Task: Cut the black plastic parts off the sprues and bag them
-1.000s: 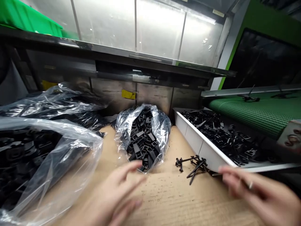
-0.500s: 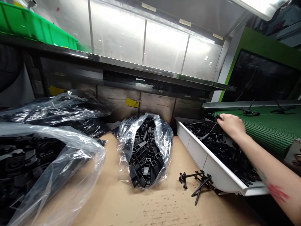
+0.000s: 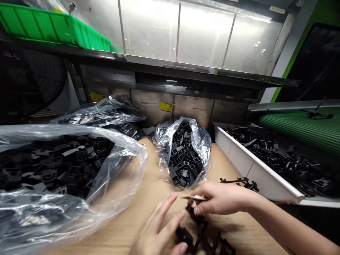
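My right hand (image 3: 223, 199) is closed over the cardboard (image 3: 119, 226), pinching a black branched plastic part (image 3: 195, 214). A thin pointed item (image 3: 195, 197) with a pale body also shows at its fingers; its kind is unclear. My left hand (image 3: 159, 226) is beside it, blurred, its fingers spread and its thumb close to the dark end of the plastic piece. Whether it touches the piece is hard to tell. Beyond the hands stands an open clear bag (image 3: 204, 156) full of small black plastic clips (image 3: 183, 156).
On the left lies a larger open plastic bag (image 3: 135, 159) of black parts. A white tray (image 3: 255, 170) of black pieces stands right, below a green conveyor belt (image 3: 297, 124). Loose black sprues (image 3: 247, 183) lie against the tray. A green bin (image 3: 53, 30) sits on the shelf.
My right hand has moved from above the tray to the cardboard in front, with a black part. My left hand has come into view. The camera has turned left.
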Tool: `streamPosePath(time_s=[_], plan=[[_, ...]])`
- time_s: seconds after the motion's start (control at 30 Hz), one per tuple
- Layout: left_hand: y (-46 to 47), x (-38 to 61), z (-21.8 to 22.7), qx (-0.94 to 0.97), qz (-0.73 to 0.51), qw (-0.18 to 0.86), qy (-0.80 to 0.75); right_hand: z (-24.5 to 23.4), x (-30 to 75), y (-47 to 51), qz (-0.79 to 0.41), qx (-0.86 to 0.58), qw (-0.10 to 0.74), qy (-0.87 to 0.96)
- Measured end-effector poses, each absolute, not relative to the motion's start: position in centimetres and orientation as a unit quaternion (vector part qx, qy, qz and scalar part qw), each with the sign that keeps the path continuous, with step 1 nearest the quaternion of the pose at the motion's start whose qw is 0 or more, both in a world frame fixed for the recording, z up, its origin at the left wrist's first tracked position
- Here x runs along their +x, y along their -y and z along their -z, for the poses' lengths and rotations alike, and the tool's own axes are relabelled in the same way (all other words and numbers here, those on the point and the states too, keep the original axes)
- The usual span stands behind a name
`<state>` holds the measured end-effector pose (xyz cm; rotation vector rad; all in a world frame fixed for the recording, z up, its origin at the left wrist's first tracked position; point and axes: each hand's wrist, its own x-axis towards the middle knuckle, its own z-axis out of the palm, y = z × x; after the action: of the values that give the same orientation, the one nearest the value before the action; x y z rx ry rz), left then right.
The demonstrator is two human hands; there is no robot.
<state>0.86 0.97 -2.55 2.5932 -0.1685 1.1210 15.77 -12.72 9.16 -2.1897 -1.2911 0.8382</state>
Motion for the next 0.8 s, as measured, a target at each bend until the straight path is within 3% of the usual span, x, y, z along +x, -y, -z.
streamPosePath(time_s=[0.17, 0.37, 0.63, 0.8], plan=[[-1.5, 2.3, 4.3, 0.925, -0.350, -0.025, 0.145, -8.4, 13.9, 14.8, -0.167, -0.834, 0.321, 0.416], [0.2, 2.6, 3.9, 0.943, -0.325, -0.019, 0.073, -4.2, 11.8, 15.3, -0.044, -0.824, 0.322, 0.464], [0.0, 2.5, 4.8, 0.905, -0.419, -0.034, 0.058, -4.0, 10.1, 11.9, -0.041, -0.810, 0.293, 0.506], [0.0, 2.7, 5.6, 0.890, -0.452, 0.007, 0.063, -5.3, 11.2, 12.8, -0.132, -0.821, 0.361, 0.421]])
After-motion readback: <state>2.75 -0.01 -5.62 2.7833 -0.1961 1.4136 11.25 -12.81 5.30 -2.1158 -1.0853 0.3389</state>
